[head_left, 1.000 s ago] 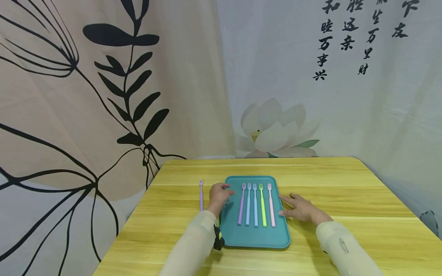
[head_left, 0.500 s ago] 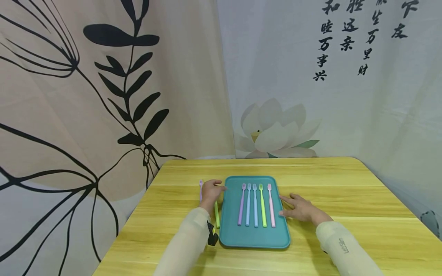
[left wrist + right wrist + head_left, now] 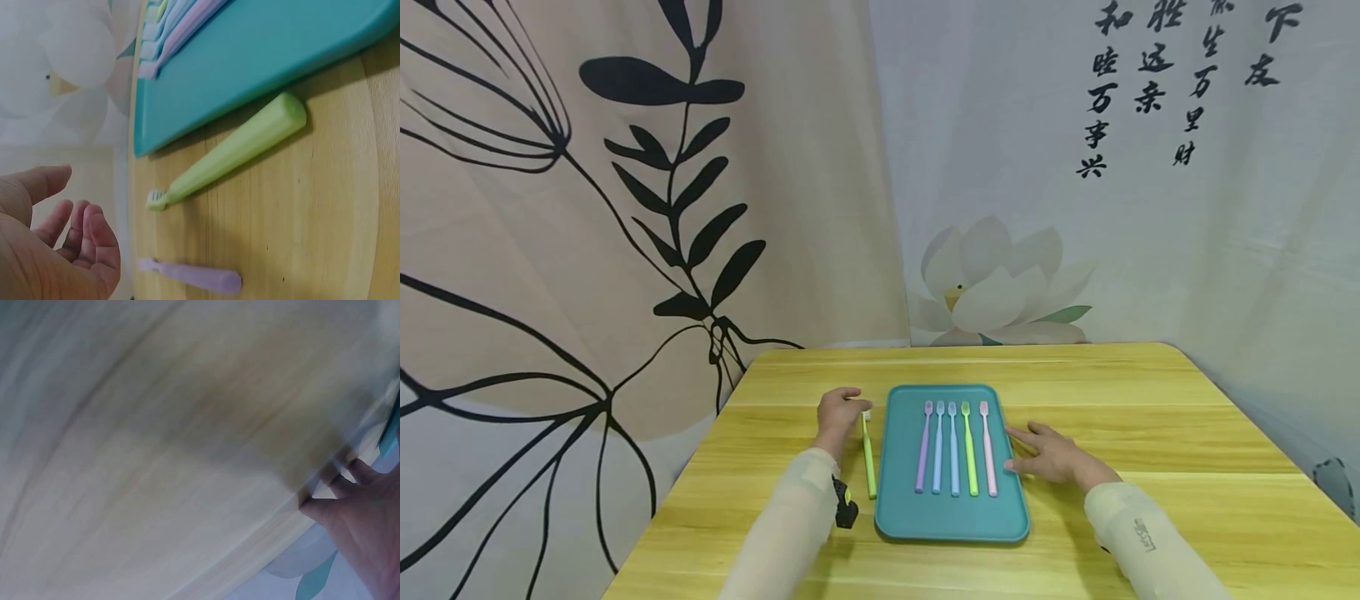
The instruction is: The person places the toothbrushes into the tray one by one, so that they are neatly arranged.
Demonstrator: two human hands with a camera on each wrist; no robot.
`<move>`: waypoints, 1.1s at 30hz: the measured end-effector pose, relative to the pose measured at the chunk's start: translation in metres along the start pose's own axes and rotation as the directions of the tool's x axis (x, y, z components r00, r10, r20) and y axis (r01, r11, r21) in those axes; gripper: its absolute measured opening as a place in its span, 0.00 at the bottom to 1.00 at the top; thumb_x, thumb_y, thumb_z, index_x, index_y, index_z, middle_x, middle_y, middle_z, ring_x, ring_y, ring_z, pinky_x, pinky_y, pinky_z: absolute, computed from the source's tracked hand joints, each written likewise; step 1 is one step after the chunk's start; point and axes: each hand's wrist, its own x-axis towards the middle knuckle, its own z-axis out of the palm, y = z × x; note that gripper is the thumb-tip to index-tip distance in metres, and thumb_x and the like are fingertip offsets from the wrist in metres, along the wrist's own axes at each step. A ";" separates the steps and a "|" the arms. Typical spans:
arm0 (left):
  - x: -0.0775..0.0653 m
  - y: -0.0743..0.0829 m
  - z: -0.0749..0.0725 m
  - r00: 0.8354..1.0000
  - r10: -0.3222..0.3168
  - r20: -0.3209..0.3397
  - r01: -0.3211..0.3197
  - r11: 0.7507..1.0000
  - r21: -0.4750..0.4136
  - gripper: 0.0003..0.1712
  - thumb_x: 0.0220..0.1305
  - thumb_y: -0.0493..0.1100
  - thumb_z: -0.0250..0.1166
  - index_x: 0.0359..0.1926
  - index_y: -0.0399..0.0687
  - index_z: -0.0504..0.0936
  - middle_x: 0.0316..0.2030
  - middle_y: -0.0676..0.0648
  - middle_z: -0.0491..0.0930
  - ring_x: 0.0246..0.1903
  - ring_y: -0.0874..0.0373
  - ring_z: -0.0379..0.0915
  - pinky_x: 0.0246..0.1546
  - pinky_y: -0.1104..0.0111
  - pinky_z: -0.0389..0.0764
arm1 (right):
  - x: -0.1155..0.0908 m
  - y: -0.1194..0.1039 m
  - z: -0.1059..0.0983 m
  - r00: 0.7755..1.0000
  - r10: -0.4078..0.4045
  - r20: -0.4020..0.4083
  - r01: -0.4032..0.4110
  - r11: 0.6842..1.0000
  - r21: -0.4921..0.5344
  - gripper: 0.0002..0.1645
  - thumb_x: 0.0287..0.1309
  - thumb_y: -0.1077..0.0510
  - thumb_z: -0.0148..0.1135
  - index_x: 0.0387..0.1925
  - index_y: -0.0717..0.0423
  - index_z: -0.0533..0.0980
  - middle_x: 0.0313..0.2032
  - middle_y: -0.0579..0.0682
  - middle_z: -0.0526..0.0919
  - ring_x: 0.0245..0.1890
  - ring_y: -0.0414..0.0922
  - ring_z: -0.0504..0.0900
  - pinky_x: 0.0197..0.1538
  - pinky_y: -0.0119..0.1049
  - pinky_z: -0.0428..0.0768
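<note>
My left hand [image 3: 838,419] hovers over the table left of the tray, fingers loosely bent and nothing between them. Just to its right lies a green toothbrush [image 3: 868,458], apart from the fingers in the left wrist view. A purple toothbrush [image 3: 200,277] lies on the wood nearby; the left hand and arm hide it from the head view. On the teal tray [image 3: 951,518], a purple, two blue, a yellow-green and a pink toothbrush [image 3: 988,450] lie in a row. With fingers spread, my right hand [image 3: 1052,454] rests at the tray's right edge.
The wooden table [image 3: 1150,400] has rounded far corners. Behind it hangs a cloth backdrop [image 3: 820,208] with printed plants, a flower and dark characters. A small black device [image 3: 845,503] is on the left wrist.
The left hand has moved left from over the tray's left edge, uncovering the green toothbrush and covering the purple one beside the tray. The right hand keeps its place.
</note>
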 end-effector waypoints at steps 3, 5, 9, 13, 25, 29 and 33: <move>0.001 -0.001 -0.004 1.000 -0.029 -0.002 0.029 1.000 -0.001 0.20 0.59 0.38 0.71 0.52 0.36 0.83 0.52 0.36 0.79 0.51 0.41 0.74 0.49 0.52 0.77 | 0.001 0.001 0.001 1.000 -0.004 -0.003 0.004 1.000 -0.007 0.48 0.61 0.33 0.61 0.75 0.50 0.61 0.72 0.73 0.51 0.68 0.76 0.50 0.63 0.76 0.49; 0.002 -0.001 -0.006 0.999 -0.039 -0.006 0.039 0.999 0.007 0.20 0.60 0.37 0.70 0.53 0.36 0.82 0.52 0.36 0.79 0.51 0.41 0.74 0.50 0.52 0.77 | 0.001 0.001 0.000 1.000 -0.005 -0.004 0.005 1.000 -0.009 0.48 0.61 0.33 0.62 0.75 0.50 0.61 0.71 0.73 0.51 0.68 0.76 0.51 0.63 0.76 0.48; 0.003 -0.005 -0.012 0.999 -0.047 -0.021 0.047 0.999 0.010 0.21 0.59 0.38 0.71 0.54 0.36 0.82 0.51 0.36 0.79 0.49 0.42 0.74 0.49 0.53 0.77 | 0.000 0.000 0.000 1.000 -0.009 -0.004 0.009 1.000 -0.012 0.47 0.61 0.33 0.62 0.74 0.50 0.61 0.71 0.74 0.51 0.68 0.76 0.51 0.63 0.76 0.48; 0.005 -0.013 -0.022 0.997 -0.070 -0.031 0.070 0.998 -0.004 0.23 0.60 0.39 0.70 0.56 0.36 0.81 0.52 0.36 0.78 0.50 0.41 0.74 0.51 0.52 0.76 | 0.000 0.001 0.000 1.000 -0.013 -0.003 0.013 1.000 -0.013 0.47 0.61 0.34 0.61 0.74 0.51 0.61 0.71 0.74 0.51 0.68 0.76 0.50 0.63 0.76 0.47; 0.010 -0.037 -0.035 0.990 -0.120 -0.078 0.120 0.993 -0.006 0.23 0.58 0.37 0.70 0.55 0.33 0.81 0.55 0.33 0.77 0.46 0.44 0.74 0.47 0.56 0.77 | 0.000 0.001 0.000 1.000 -0.014 0.002 0.014 1.000 -0.013 0.47 0.62 0.34 0.61 0.74 0.51 0.61 0.71 0.74 0.52 0.68 0.76 0.51 0.63 0.76 0.47; 0.008 -0.045 -0.035 0.989 -0.131 -0.067 0.130 0.991 -0.025 0.24 0.58 0.35 0.70 0.55 0.32 0.80 0.57 0.31 0.76 0.53 0.40 0.72 0.54 0.52 0.75 | 0.001 0.001 0.000 1.000 -0.022 0.002 0.022 1.000 -0.021 0.47 0.62 0.34 0.61 0.74 0.52 0.61 0.70 0.75 0.52 0.68 0.76 0.52 0.63 0.76 0.47; 0.005 -0.052 -0.037 0.988 -0.150 -0.045 0.148 0.988 -0.043 0.25 0.59 0.35 0.69 0.57 0.31 0.79 0.56 0.31 0.76 0.52 0.40 0.73 0.54 0.52 0.75 | 0.001 0.001 0.000 1.000 -0.017 0.003 0.017 1.000 -0.020 0.47 0.62 0.34 0.61 0.74 0.51 0.61 0.71 0.75 0.52 0.68 0.76 0.51 0.63 0.76 0.47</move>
